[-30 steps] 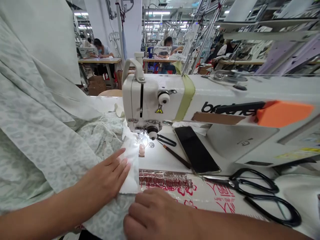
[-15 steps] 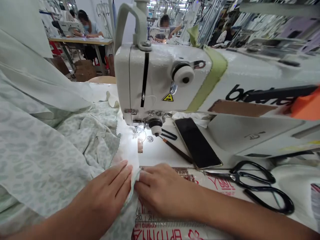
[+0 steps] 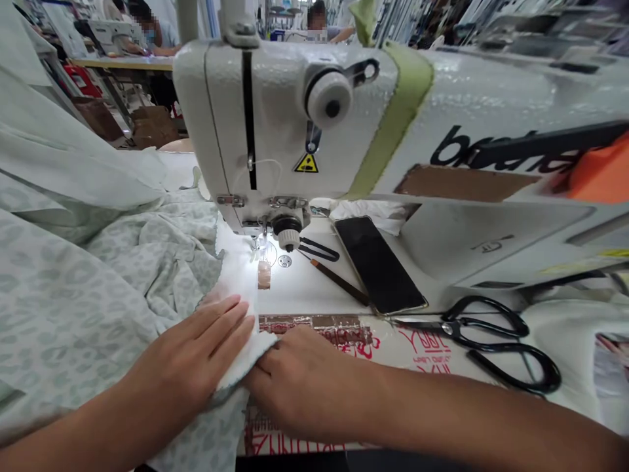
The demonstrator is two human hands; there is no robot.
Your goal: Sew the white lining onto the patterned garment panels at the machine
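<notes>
Pale fabric with a green-grey spotted print [image 3: 63, 295] spreads over the left of the table and runs under the needle area of a white sewing machine [image 3: 368, 124]. On its right edge, my left hand [image 3: 196, 357] lies flat, fingers stretched out toward the presser foot [image 3: 256, 248]. Close beside it, my right hand [image 3: 304, 383] has its fingers curled around the fabric's edge, which shows as a raised fold between both hands. The right fingertips are partly hidden beneath that fold. A lamp lights the cloth at the needle.
Right of the needle lie a black phone [image 3: 381, 265], a slim brown-handled tool [image 3: 339, 282] and black-handled scissors [image 3: 491, 337]. White cloth [image 3: 555, 328] sits at the far right. Behind the machine, co-workers sit at other sewing tables [image 3: 122, 63].
The view has shifted, so the machine appears further left and higher. My right hand has drawn slightly toward me, and the fabric's edge between the hands is folded over more.
</notes>
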